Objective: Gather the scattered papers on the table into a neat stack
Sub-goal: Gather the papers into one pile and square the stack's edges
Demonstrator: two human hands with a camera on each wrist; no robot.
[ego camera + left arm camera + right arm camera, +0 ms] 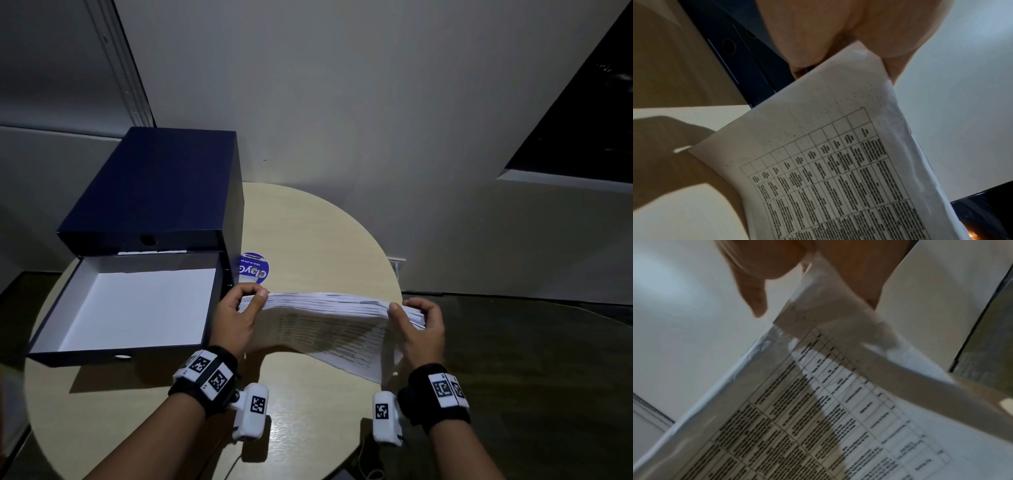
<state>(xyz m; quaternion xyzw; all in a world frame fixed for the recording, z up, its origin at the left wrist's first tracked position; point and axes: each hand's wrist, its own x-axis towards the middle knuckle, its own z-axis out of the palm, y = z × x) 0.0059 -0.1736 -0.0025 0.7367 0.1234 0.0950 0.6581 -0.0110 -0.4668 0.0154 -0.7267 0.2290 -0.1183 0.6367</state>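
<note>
A bundle of white papers (325, 322) printed with tables is held upright on its long edge above the round beige table (308, 233). My left hand (246, 301) grips the bundle's left end with thumb and curled fingers. Its right end is gripped by my right hand (411, 313) the same way. The sheets fan slightly, and the lower edge touches the table near the front right. In the left wrist view the papers (828, 162) show a printed grid under my palm. In the right wrist view the papers (818, 402) run diagonally below my fingers (754, 293).
A dark blue box (157, 192) stands at the table's left, with its open white-lined tray (137, 308) in front of it, right beside my left hand. A round blue sticker (255, 269) lies behind the papers. White walls stand behind; dark floor lies to the right.
</note>
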